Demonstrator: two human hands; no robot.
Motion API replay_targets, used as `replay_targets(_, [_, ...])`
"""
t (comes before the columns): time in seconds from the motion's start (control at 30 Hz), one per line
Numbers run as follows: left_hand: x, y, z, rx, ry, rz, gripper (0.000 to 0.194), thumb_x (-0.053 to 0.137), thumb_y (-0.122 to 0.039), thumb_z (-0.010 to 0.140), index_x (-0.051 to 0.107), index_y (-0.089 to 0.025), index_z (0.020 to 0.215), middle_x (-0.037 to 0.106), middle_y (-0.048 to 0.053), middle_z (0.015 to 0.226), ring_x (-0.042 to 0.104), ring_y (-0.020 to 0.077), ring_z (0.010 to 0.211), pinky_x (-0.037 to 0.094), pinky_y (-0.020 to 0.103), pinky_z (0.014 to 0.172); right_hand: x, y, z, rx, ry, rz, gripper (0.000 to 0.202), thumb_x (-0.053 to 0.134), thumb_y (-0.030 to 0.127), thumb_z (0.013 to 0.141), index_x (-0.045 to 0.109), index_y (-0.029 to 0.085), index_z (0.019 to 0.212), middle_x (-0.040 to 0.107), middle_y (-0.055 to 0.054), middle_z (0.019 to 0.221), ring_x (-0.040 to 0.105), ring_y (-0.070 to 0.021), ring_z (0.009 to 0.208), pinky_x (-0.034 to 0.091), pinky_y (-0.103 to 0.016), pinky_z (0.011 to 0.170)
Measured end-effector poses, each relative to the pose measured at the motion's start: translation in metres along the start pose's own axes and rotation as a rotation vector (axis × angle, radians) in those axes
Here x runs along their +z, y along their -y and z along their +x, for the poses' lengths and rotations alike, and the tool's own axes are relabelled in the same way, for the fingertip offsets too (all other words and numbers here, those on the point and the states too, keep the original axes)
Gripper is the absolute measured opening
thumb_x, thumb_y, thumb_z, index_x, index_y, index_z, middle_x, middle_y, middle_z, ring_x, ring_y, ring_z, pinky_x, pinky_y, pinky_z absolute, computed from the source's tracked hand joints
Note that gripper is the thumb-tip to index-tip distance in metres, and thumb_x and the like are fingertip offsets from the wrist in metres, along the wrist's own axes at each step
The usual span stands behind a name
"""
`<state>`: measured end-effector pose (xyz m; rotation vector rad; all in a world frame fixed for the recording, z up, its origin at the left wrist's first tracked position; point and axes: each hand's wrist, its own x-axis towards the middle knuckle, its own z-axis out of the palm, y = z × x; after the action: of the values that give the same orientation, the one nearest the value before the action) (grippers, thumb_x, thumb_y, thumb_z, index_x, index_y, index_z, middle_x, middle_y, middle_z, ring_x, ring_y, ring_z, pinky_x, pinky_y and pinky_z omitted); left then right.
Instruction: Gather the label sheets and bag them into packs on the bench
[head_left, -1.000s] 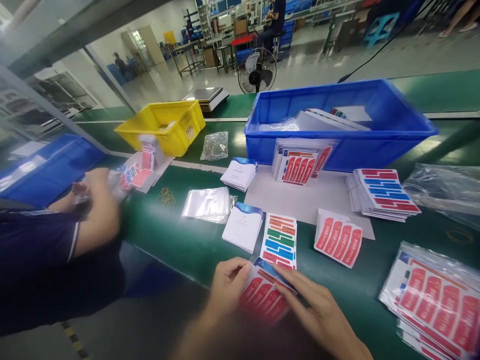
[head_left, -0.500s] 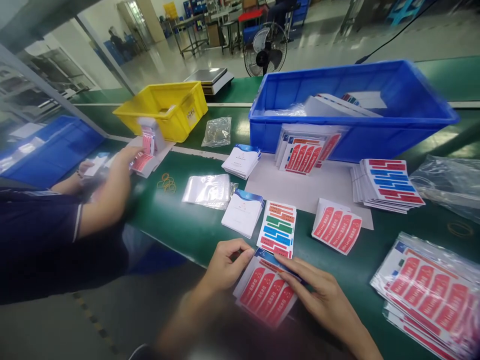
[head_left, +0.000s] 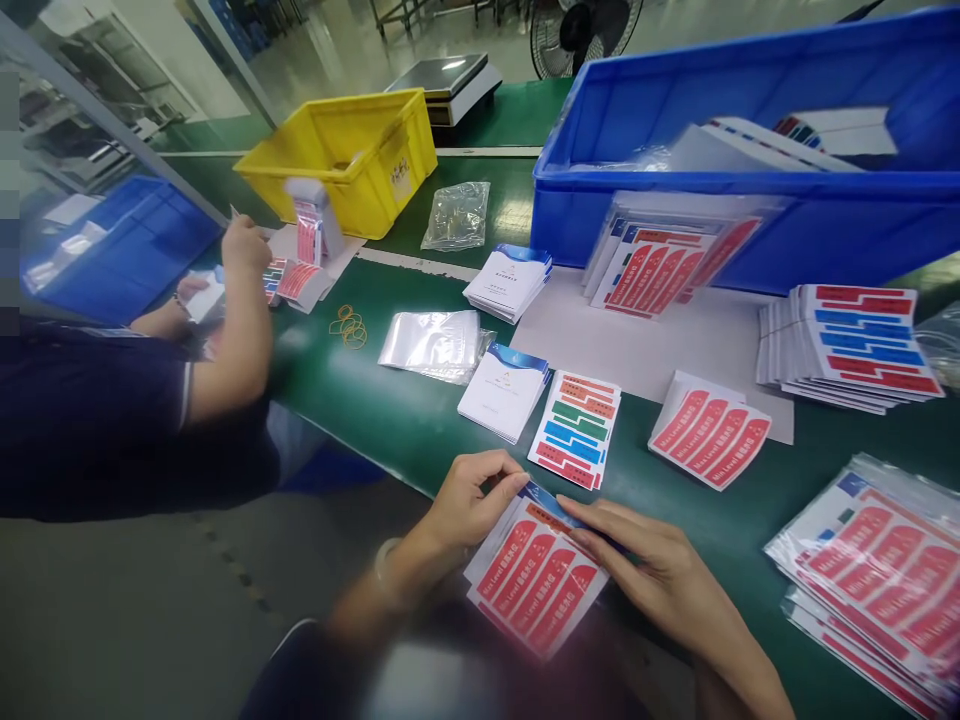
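Observation:
Between my hands, at the table's near edge, is a clear plastic bag (head_left: pixel 536 580) holding a red label sheet, with a blue-topped card or booklet behind it. My left hand (head_left: pixel 472 510) pinches the bag's upper left corner between thumb and fingers. On the upper right edge, the thumb and fingers of my right hand (head_left: pixel 649 560) close over the bag. Just beyond lies a stack of multicoloured label sheets (head_left: pixel 576 430). Beside it is a pile of white booklets (head_left: pixel 504 392) with blue tops. A small stack of red label sheets (head_left: pixel 709 432) rests farther right.
Filled bags (head_left: pixel 877 580) are piled at right, near banded label sheets (head_left: pixel 862 345). More bags (head_left: pixel 656 265) lean on a blue bin (head_left: pixel 735 215). Empty clear bags (head_left: pixel 431 340) and rubber bands (head_left: pixel 349 327) lie left. A co-worker's arm (head_left: pixel 236 345) is beside a yellow bin (head_left: pixel 337 170).
My view has tilted down and shifted, so the table items appear moved. Both hands keep their hold on the bag. The co-worker's near hand has risen away from the sheets.

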<state>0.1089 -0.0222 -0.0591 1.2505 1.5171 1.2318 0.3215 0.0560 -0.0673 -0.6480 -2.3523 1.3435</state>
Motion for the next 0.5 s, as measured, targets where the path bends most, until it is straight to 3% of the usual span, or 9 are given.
replay_targets(0.2, [-0.001, 0.006, -0.004, -0.032, 0.006, 0.001, 0.026, 0.053, -0.027, 0.092, 0.058, -0.016, 0.069, 0.054, 0.000, 0.064, 0.047, 0.0110, 0.058, 0.036, 0.025, 0.056, 0.006, 0.005, 0.001, 0.005, 0.085, 0.056, 0.038, 0.045, 0.022, 0.099, 0.057, 0.029, 0.135, 0.067, -0.002, 0.085, 0.063, -0.0144, 0.072, 0.050, -0.024, 0.064])
replay_targets(0.4, [0.001, 0.008, -0.003, -0.041, 0.009, -0.005, 0.026, 0.054, -0.029, 0.092, 0.058, -0.016, 0.069, 0.054, -0.001, 0.064, 0.047, 0.0102, 0.058, 0.037, 0.023, 0.055, 0.017, 0.011, 0.003, 0.054, 0.175, 0.099, 0.037, 0.053, 0.027, 0.097, 0.057, 0.032, 0.134, 0.065, -0.002, 0.099, 0.063, -0.0148, 0.083, 0.051, -0.025, 0.074])
replay_targets(0.5, [0.001, 0.010, -0.002, -0.061, -0.039, -0.039, 0.029, 0.053, -0.032, 0.092, 0.057, -0.016, 0.068, 0.053, -0.001, 0.063, 0.047, 0.0102, 0.058, 0.038, 0.022, 0.054, 0.019, 0.008, 0.002, 0.092, 0.140, 0.112, 0.033, 0.051, 0.027, 0.098, 0.058, 0.031, 0.130, 0.067, -0.002, 0.103, 0.065, -0.0157, 0.087, 0.052, -0.026, 0.078])
